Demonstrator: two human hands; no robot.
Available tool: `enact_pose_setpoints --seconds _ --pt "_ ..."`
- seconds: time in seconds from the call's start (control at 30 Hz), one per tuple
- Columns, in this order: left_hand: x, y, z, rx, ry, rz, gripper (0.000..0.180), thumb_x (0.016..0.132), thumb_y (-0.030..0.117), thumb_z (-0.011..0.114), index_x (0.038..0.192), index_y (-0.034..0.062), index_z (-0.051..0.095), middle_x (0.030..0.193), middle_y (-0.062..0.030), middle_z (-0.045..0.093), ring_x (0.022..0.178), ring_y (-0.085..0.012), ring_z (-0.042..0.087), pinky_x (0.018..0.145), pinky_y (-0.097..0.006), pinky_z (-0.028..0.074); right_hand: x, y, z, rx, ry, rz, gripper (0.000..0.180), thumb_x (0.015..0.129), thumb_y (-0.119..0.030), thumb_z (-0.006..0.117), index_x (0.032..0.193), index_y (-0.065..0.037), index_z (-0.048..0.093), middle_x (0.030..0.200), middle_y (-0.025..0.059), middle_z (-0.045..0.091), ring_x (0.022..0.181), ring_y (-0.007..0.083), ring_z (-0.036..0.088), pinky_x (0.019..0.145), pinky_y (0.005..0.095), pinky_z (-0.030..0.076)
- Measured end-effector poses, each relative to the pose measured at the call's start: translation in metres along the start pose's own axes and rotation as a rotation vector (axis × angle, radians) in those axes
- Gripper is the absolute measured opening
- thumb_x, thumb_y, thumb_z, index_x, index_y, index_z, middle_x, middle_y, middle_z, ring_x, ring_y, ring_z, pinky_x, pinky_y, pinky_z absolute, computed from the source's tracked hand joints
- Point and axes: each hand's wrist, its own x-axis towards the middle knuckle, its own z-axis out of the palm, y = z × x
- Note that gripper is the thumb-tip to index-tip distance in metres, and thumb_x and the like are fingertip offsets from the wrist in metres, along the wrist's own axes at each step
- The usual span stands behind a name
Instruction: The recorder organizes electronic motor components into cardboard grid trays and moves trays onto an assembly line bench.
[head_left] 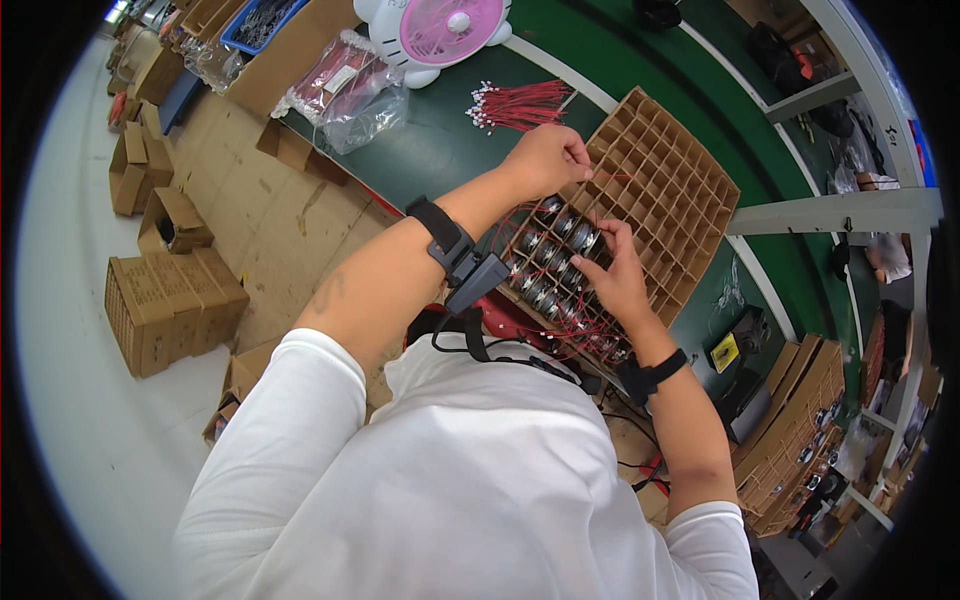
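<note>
Round metal parts (545, 290), grey and shiny with trailing red leads, sat packed in the near left cells of a cardboard grid (700, 200). To the left, on the smooth green tabletop (440, 125), lay a crinkled clear plastic bag (365, 118), then a rounded white-and-pink plastic fan (440, 30), then a loose sheaf of red wires (520, 105) tipped with white connectors. The left hand (550, 158) was just beyond the parts, its fingertips pinched on a thin red wire (612, 177). The right hand (620, 280) was half-curled against their right edge; whether it gripped one I could not tell. A white label (340, 78) marked the bag, and a yellow one a black box (738, 335) at right, both too small to read.
</note>
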Motion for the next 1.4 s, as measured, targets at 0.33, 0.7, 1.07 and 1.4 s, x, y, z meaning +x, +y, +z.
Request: enact_pose_setpoints --seconds 0.33,0.7,1.07,1.4 --pt "-0.010 -0.017 0.001 0.026 0.020 -0.124 0.017 0.074 0.014 0.077 0.082 0.0029 0.068 0.075 -0.0082 0.068 0.068 -0.0166 0.065 0.065 -0.030 0.051 0.003 0.009 0.010 -0.588 0.106 -0.102 0.051 0.080 -0.016 0.073 0.118 -0.004 0.042 0.139 0.0211 0.049 0.137 0.0365 0.036 0.116 0.0531 0.013" --pt "-0.014 -0.034 0.007 0.043 0.033 -0.086 0.015 0.077 0.011 0.075 0.084 -0.0002 0.067 0.074 -0.0058 0.066 0.065 -0.0113 0.060 0.062 -0.027 0.050 0.004 0.002 0.007 -0.808 0.166 -0.116 0.054 0.078 -0.029 0.072 0.122 -0.004 0.056 0.145 0.0222 0.039 0.135 0.0430 0.033 0.112 0.0533 0.024" --pt "0.013 -0.067 0.025 0.027 0.153 0.026 0.018 0.074 0.013 0.079 0.083 0.0039 0.066 0.077 -0.0036 0.066 0.072 -0.0121 0.060 0.068 -0.028 0.049 -0.105 -0.037 -0.063 -0.625 0.302 -0.074 0.029 0.083 -0.013 0.063 0.108 0.000 0.064 0.132 0.0235 0.052 0.120 0.0411 0.049 0.102 0.0460 0.041" --pt "-0.004 -0.140 -0.024 0.396 0.192 0.130 0.021 0.086 0.008 0.066 0.106 0.0007 0.062 0.096 -0.0048 0.062 0.092 -0.0117 0.056 0.084 -0.026 0.044 -0.339 -0.037 -0.228 -0.821 0.924 0.083 0.012 0.082 -0.010 0.063 0.091 -0.002 0.065 0.095 0.0151 0.066 0.092 0.0326 0.062 0.082 0.0396 0.050"
